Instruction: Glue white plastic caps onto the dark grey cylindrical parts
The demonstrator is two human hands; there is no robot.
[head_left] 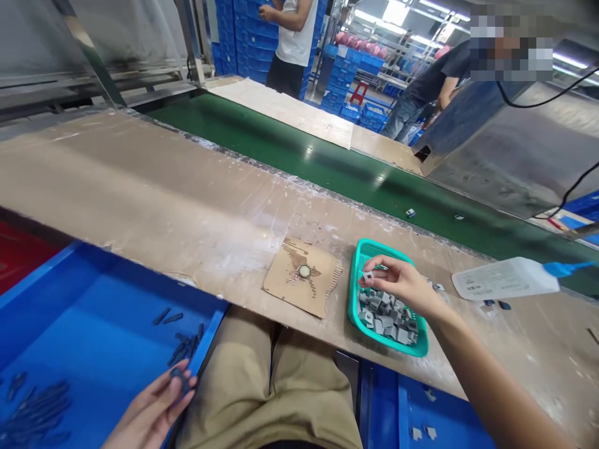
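Note:
My right hand [397, 282] reaches over the teal basket [357, 268] and pinches a small grey part [368, 275] between thumb and fingers. The basket holds several similar grey pieces [387, 313]. My left hand [152, 411] is low by my lap, over the edge of a blue bin [93, 324], with its fingers closed on a small dark part [180, 378]. More dark strips [185, 346] lie inside that bin.
A cardboard square [302, 275] with a small round disc lies left of the basket. A white squeeze bottle [508, 279] lies on its side at the right. Behind the bench runs a green conveyor belt [299, 149]. Two people stand beyond it near stacked blue crates.

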